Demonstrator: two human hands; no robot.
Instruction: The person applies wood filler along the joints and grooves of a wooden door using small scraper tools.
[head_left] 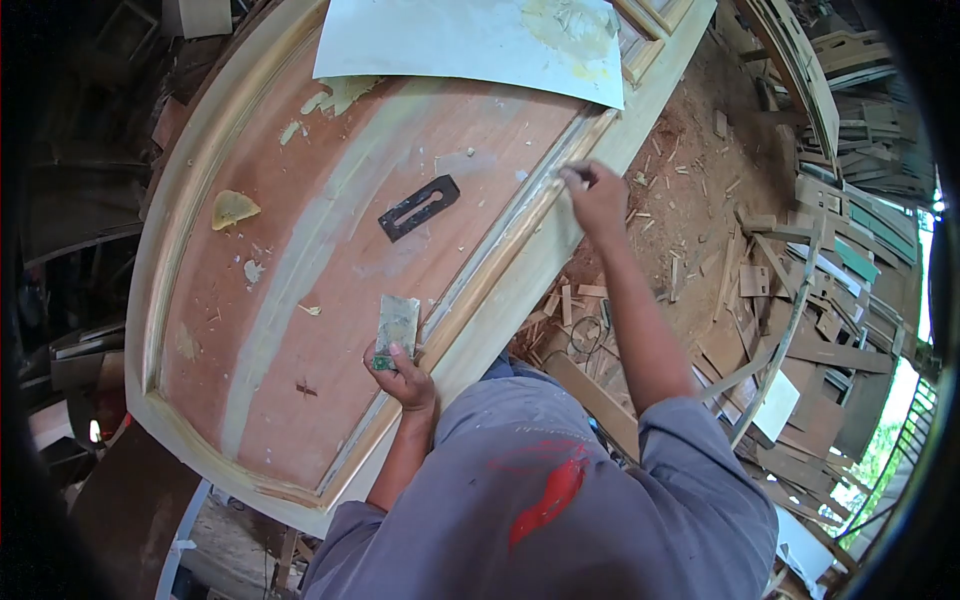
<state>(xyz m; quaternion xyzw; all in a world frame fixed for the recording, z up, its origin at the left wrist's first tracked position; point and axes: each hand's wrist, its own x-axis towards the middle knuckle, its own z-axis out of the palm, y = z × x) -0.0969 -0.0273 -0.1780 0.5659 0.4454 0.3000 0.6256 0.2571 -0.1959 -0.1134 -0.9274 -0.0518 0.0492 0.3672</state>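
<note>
grey scraper [398, 322] in left hand [404, 382]; right hand [600, 203] at wooden moulding [500, 262]

A grey-blue shirt [430, 500] with short sleeves [675, 440], a bold red mark [548, 505] and small, faint lettering [550, 431] on its far part; the left hand [405, 382] and right hand [600, 205] are bare

Left hand [405, 380] holding flat scraper [397, 330], right hand [600, 203] at panel's edge moulding [530, 220], slotted blade [419, 208] between
</note>
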